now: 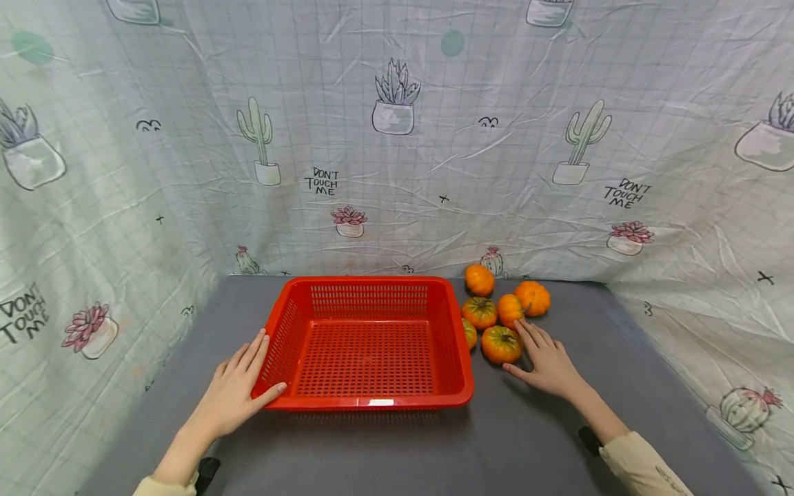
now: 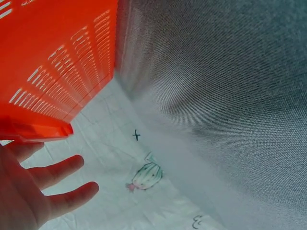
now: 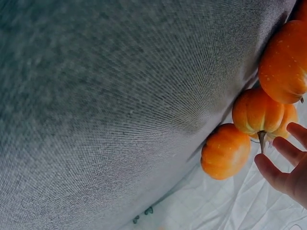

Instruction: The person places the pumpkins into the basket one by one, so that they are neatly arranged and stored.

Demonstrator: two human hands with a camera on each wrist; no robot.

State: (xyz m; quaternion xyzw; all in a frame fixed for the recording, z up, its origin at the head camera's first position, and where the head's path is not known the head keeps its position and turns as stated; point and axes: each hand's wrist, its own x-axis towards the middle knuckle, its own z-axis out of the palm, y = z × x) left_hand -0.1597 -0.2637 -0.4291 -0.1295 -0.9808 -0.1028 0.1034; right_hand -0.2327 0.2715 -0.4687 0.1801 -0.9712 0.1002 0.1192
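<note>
Hands (image 1: 231,394) (image 1: 548,366) over grey tabletop (image 1: 397,458), cloth (image 1: 496,200) beyond

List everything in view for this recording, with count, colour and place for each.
Basket: one, red, on the table's middle
Pumpkins: six visible, orange, some green-tinged, right of the basket
Table: one, grey, beneath them
Printed cloth: at least one sheet, pale, behind and at both sides
Wrist pieces: two, black, at the wrists
Sleeves: two, cream, on the forearms
Left hand: one, bare, at basket's left side
Right hand: one, bare, beside the pumpkins
</note>
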